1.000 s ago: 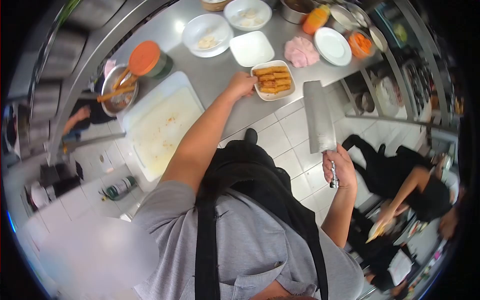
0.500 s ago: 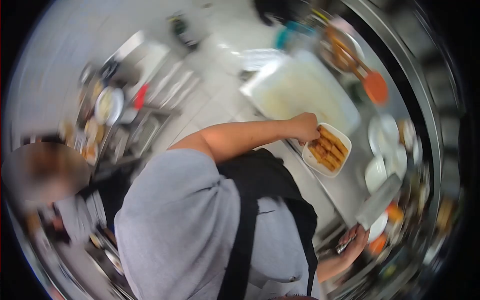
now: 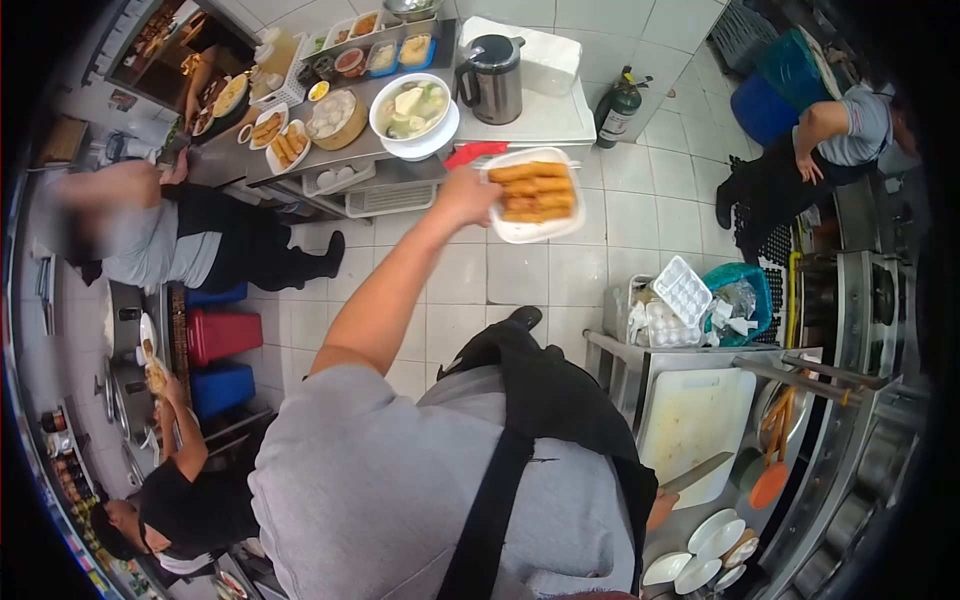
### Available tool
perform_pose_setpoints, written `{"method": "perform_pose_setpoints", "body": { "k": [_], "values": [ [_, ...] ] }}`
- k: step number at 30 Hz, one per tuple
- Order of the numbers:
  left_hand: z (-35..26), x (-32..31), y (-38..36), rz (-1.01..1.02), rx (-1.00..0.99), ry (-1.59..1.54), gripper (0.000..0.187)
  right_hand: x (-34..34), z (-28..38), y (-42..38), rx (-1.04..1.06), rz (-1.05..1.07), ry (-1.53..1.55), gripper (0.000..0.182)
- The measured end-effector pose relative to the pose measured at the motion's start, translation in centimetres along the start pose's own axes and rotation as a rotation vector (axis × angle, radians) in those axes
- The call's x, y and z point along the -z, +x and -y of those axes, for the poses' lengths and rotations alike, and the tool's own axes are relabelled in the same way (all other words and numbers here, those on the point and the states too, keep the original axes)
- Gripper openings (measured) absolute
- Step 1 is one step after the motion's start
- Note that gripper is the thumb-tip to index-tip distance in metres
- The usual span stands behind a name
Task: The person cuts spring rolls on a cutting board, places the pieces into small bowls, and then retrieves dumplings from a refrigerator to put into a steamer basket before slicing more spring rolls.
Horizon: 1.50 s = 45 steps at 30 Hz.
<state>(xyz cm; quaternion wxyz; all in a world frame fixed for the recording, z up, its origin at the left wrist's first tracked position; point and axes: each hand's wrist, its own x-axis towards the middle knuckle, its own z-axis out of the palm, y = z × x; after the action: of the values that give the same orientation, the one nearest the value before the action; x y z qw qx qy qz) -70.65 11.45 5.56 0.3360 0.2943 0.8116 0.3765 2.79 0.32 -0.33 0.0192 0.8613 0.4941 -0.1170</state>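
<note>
My left hand (image 3: pixel 468 197) grips the near edge of a white square dish (image 3: pixel 524 230) full of golden fried rolls (image 3: pixel 535 186). The dish hangs over the tiled floor, close to the front edge of the steel counter. Just behind my fingers a red object (image 3: pixel 474 153) lies at the counter's edge. At the lower right, my right hand (image 3: pixel 660 510) is partly hidden by my apron. It is closed on the handle of a broad knife (image 3: pixel 698 471), whose blade lies over a white cutting board (image 3: pixel 690 425).
The counter bears a soup bowl (image 3: pixel 411 113), a steel pitcher (image 3: pixel 493 80) and plates of rolls (image 3: pixel 288 146). Co-workers stand at the left (image 3: pixel 140 235), lower left (image 3: pixel 195 500) and upper right (image 3: pixel 850 140). Egg trays (image 3: pixel 683 290) and white plates (image 3: pixel 716 534) are at the right.
My view has turned left towards the counter with the soup. The dish in my left hand has swung away from the cutting board's side. The knife has stayed in my right hand.
</note>
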Motion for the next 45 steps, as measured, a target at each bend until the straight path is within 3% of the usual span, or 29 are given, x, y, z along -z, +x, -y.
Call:
{"method": "perform_pose_setpoints", "body": {
  "k": [4,7,9,11,13,15,17,19,20,22,23,24,26,27,28,29,30,31,33,36,38,39,41,43,45],
  "values": [
    [3.8,3.7,3.4,-0.074,0.137,-0.113,0.030,0.8,1.4,1.0,0.024,-0.043,0.046,0.033],
    [5.8,1.2,8.5,-0.081,0.240,-0.232,0.027,1.0,1.8,1.1,-0.052,0.035,0.073,0.033],
    [7.1,-1.4,13.1,-0.036,0.279,-0.245,0.027,-0.7,-0.2,2.0,0.112,-0.091,-0.030,0.032],
    [7.0,-4.9,19.0,-0.095,0.234,-0.299,0.029,0.5,0.7,1.6,0.045,-0.047,0.062,0.030],
    [6.3,-7.9,25.5,-0.130,0.337,-0.313,0.031,1.0,1.0,1.3,-0.027,-0.010,0.159,0.029],
    [7.7,-10.9,32.2,-0.071,0.278,-0.401,0.033,0.0,-1.1,1.3,-0.095,0.057,0.254,0.026],
    [8.3,-14.3,37.4,-0.132,0.387,-0.618,0.037,5.0,6.7,-1.4,-0.359,0.168,0.308,0.025],
    [9.4,-16.2,40.5,-0.107,0.386,-0.802,0.043,0.7,0.2,-0.4,-0.224,0.055,0.228,0.027],
    [10.4,-17.2,41.8,-0.116,0.394,-1.058,0.043,1.4,1.0,-1.1,-0.022,-0.020,0.209,0.033],
    [14.9,-18.6,45.1,-0.077,0.341,-1.113,0.033,0.8,0.6,-1.4,-0.081,0.004,0.281,0.046],
    [16.4,-18.3,45.3,0.120,0.303,-1.112,0.036,-0.3,-0.6,-1.5,-0.089,-0.017,0.271,0.045],
    [16.7,-18.4,45.2,0.162,0.244,-0.967,0.045,0.5,0.5,-1.8,-0.146,0.011,0.204,0.042],
    [11.5,-20.9,39.0,-0.109,0.491,-0.940,0.054,1.2,1.9,-2.1,-0.192,-0.033,0.329,0.036],
    [13.2,-22.5,38.5,0.143,0.356,-0.977,0.048,0.7,1.1,-1.8,-0.189,-0.018,0.319,0.033],
    [12.8,-25.3,37.2,0.276,0.409,-0.879,0.035,2.0,2.2,-1.5,-0.256,0.059,0.366,0.031],
    [9.4,-27.6,28.8,0.359,0.132,-0.451,0.026,2.1,2.4,-1.5,-0.294,0.029,0.394,0.031],
    [5.7,-31.7,22.3,0.390,0.236,-0.477,0.023,1.8,2.6,-1.4,-0.279,0.036,0.376,0.031],
    [1.1,-35.1,13.9,0.546,0.191,-0.416,0.025,1.8,2.2,-1.1,-0.249,0.047,0.361,0.032],
    [-7.7,-39.7,-1.1,0.910,-0.195,-0.249,0.025,2.3,1.9,-0.7,-0.233,0.049,0.370,0.032],
    [-15.9,-48.9,-13.4,1.298,-0.535,-0.193,0.023,1.9,1.0,-0.5,-0.213,0.046,0.419,0.029],
    [-20.9,-55.5,-17.8,1.277,-0.969,0.025,0.025,1.6,0.4,-0.5,-0.206,0.049,0.462,0.029],
    [-23.6,-58.4,-20.3,1.116,-1.237,-0.042,0.019,1.6,0.1,-0.3,-0.211,0.053,0.486,0.029],
    [-27.8,-65.9,-21.8,1.075,-1.426,-0.003,0.018,1.6,-0.3,-0.3,-0.222,0.054,0.524,0.029],
    [-28.7,-75.1,-19.6,0.652,-1.878,0.158,0.022,1.4,-0.9,-0.4,-0.222,0.061,0.541,0.028],
    [-31.4,-77.8,-19.8,0.493,-1.907,1.007,0.030,-0.9,-1.6,-0.8,-0.193,-0.019,0.558,0.028]
  ]
}}
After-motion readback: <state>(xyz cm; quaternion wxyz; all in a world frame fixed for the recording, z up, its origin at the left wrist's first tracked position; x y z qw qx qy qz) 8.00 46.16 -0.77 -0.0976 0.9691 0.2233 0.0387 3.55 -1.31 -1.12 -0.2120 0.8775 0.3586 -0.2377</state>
